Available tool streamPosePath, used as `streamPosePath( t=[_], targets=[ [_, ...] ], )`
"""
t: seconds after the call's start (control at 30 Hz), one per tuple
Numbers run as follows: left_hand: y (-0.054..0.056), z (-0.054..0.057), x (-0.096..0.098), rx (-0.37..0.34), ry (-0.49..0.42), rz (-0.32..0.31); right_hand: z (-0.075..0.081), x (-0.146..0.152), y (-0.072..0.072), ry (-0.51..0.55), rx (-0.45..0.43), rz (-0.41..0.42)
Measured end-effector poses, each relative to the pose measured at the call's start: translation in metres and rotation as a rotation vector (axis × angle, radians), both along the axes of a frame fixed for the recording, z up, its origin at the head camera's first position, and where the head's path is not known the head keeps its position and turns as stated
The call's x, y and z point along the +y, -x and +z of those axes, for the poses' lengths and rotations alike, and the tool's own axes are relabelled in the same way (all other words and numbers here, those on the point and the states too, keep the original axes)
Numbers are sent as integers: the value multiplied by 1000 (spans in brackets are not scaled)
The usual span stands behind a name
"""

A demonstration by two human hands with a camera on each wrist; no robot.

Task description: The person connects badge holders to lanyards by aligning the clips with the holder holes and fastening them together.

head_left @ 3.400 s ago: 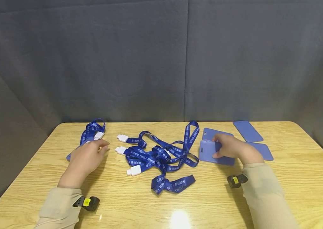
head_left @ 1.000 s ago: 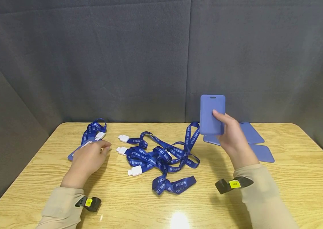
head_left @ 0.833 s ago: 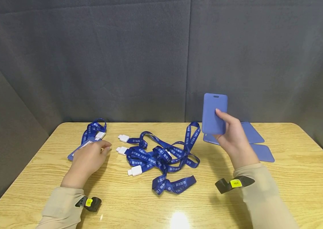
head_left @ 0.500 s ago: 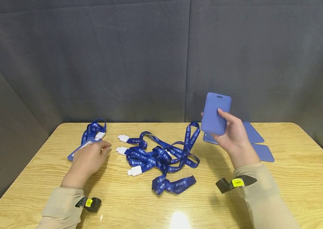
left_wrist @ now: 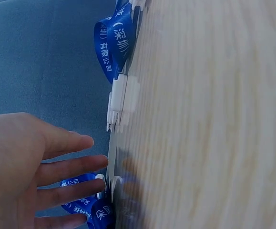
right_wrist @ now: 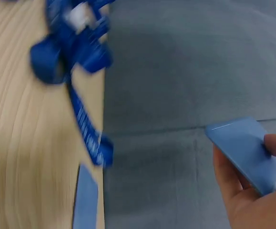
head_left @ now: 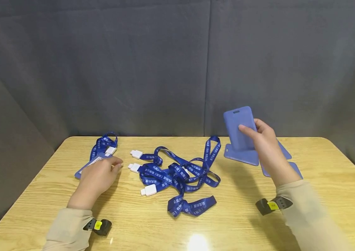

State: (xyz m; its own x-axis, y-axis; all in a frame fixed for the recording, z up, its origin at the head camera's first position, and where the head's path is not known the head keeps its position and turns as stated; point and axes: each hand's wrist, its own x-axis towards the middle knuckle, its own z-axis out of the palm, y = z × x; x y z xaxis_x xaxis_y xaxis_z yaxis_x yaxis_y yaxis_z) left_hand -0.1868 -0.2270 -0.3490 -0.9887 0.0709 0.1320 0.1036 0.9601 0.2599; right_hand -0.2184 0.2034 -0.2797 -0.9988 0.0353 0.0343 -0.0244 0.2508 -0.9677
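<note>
My right hand (head_left: 268, 148) grips a blue badge holder (head_left: 236, 122) above the table, thumb across its front and the slotted end up. Behind and below it lies another blue badge holder (head_left: 243, 158), with more of them (head_left: 293, 168) partly hidden by the hand. In the right wrist view the held badge holder (right_wrist: 242, 143) sits between thumb and fingers. My left hand (head_left: 98, 176) holds nothing, its fingers loosely extended in the left wrist view. Beside it lies a blue badge holder (head_left: 84, 168) with a folded lanyard (head_left: 100, 145), partly covered by the hand.
A tangle of blue printed lanyards (head_left: 177, 170) with white plastic buckles (head_left: 149, 190) lies mid-table. One lanyard loop (head_left: 212, 148) reaches toward the table's back edge. A grey cloth (head_left: 152, 69) hangs behind the wooden table (head_left: 133, 223).
My right hand lifted one badge holder off the table and turned it upright. Lately it has shifted right and slightly down, tilting the badge holder leftward. My left hand has stayed nearly still.
</note>
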Motion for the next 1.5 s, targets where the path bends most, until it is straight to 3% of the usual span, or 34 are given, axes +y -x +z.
streamPosePath(
  t=[0.07, 0.3, 0.47, 0.73, 1.0, 1.3, 1.5],
  targets=[
    [0, -1, 1, 0, -3, -4, 0, 6, 0, -154, 31, 4],
    [0, -1, 3, 18, -6, -12, -11, 24, -1, -509, 160, 99],
    [-1, -1, 2, 19, -9, -10, -24, 29, -2, -659, 204, 173],
    [-1, 0, 0, 22, -13, -5, -54, 29, -4, -717, 216, 308],
    [-1, -2, 1, 24, -7, 0, -77, 25, -14, -629, 195, 473],
    [-1, -2, 4, 35, -1, -11, -79, 35, -17, -680, 264, 603],
    [-2, 0, 5, 29, -5, -14, -70, 36, -20, -664, 139, 606]
  ],
)
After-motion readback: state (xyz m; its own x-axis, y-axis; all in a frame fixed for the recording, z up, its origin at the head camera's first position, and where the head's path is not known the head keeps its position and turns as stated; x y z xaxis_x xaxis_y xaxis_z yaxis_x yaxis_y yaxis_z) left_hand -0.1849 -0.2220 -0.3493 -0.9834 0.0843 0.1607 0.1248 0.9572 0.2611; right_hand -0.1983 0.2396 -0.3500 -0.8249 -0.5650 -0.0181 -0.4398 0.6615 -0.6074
